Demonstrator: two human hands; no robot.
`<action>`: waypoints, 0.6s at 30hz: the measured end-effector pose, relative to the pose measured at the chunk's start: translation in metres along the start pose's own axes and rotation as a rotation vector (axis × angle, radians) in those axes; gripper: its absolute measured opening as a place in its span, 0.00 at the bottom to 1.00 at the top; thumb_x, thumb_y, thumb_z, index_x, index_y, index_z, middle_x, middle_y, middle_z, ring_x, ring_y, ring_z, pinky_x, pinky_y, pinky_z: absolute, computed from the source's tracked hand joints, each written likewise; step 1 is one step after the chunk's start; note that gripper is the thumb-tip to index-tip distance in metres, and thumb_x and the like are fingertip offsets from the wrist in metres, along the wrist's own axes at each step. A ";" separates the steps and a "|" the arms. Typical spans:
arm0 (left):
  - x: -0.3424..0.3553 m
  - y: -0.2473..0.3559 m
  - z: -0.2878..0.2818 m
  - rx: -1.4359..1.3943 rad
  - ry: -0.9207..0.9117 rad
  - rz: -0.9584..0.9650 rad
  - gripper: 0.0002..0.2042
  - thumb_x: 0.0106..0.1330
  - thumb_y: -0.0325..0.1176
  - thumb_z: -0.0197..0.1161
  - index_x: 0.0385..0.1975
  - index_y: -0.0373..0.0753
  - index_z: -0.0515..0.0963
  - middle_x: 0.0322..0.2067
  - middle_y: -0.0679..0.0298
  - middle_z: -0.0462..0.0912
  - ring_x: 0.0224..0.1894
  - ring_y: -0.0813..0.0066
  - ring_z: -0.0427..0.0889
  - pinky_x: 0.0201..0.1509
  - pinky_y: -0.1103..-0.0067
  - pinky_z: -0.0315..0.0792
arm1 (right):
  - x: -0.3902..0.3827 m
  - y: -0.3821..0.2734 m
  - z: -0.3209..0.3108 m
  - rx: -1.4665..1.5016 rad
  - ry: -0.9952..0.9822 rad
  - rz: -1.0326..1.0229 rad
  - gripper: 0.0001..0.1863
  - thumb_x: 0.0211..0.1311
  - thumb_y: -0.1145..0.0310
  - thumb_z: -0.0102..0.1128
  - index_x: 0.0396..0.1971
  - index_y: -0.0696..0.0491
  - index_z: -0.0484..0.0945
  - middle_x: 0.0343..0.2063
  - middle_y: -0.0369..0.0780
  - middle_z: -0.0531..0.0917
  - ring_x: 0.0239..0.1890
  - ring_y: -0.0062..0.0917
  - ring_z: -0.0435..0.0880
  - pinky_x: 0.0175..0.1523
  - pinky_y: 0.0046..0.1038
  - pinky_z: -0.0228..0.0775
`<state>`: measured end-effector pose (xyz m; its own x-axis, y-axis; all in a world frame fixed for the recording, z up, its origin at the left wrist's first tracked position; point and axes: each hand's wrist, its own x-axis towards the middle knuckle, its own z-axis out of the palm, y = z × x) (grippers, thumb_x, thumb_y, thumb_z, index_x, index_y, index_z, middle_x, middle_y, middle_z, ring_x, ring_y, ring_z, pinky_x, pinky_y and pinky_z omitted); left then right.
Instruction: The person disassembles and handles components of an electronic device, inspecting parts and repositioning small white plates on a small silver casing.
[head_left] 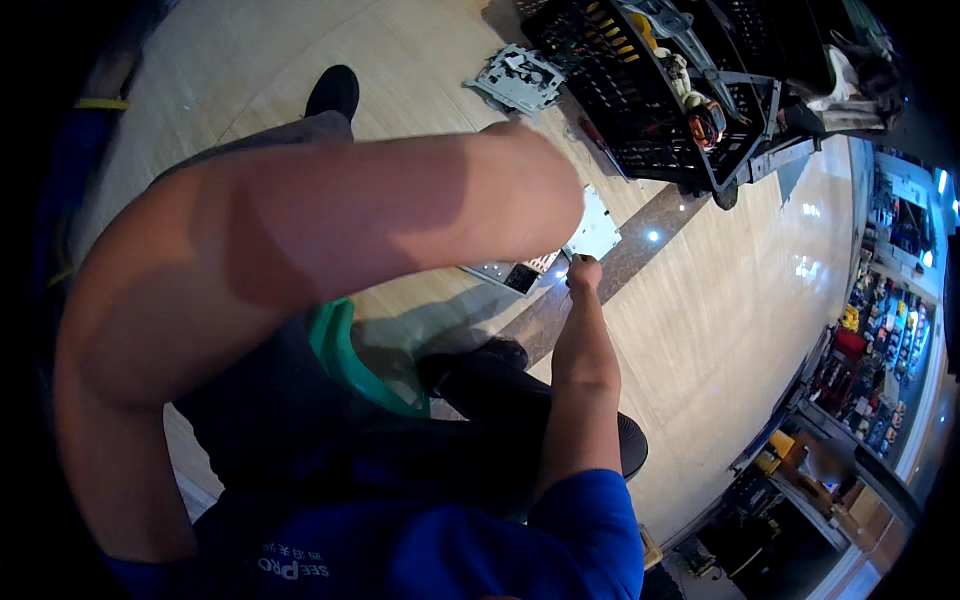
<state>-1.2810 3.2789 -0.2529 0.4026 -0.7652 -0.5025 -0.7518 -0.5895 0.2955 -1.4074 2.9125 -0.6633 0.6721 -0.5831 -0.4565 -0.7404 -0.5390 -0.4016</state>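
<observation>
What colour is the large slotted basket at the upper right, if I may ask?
The basket is black, best seen in the head view.

Right grip (pixel 584 272) at pale plate (pixel 596 228) | left forearm (pixel 390 200) across | black crate (pixel 622 112) upper right

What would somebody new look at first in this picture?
Probably the big left arm across the middle. Next, the full black basket at upper right and the bright green plastic piece below the arm. Then the right hand by a pale plate, right of centre.
</observation>
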 end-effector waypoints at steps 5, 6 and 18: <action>0.014 0.003 0.023 -0.017 -0.008 0.055 0.08 0.58 0.29 0.57 0.33 0.36 0.80 0.29 0.54 0.84 0.34 0.58 0.85 0.38 0.67 0.78 | 0.036 0.023 0.014 -0.050 0.060 -0.052 0.14 0.58 0.65 0.58 0.35 0.60 0.83 0.26 0.46 0.85 0.23 0.32 0.83 0.28 0.33 0.74; 0.015 0.001 0.027 -0.047 -0.010 0.050 0.08 0.59 0.30 0.55 0.34 0.36 0.80 0.28 0.54 0.84 0.34 0.58 0.85 0.38 0.67 0.78 | 0.031 0.013 0.019 -0.046 0.044 -0.055 0.14 0.58 0.65 0.58 0.35 0.60 0.83 0.26 0.46 0.85 0.23 0.32 0.83 0.28 0.33 0.74; 0.018 0.002 0.021 0.013 -0.048 0.037 0.08 0.55 0.27 0.58 0.33 0.35 0.81 0.31 0.52 0.85 0.37 0.57 0.85 0.40 0.65 0.78 | 0.019 0.000 0.003 0.017 0.130 -0.052 0.15 0.56 0.66 0.58 0.37 0.60 0.83 0.29 0.49 0.85 0.31 0.34 0.85 0.39 0.33 0.75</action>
<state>-1.2860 3.2690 -0.2781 0.3487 -0.7731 -0.5299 -0.7729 -0.5570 0.3040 -1.3945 2.9034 -0.6739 0.7043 -0.6291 -0.3289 -0.7042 -0.5603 -0.4361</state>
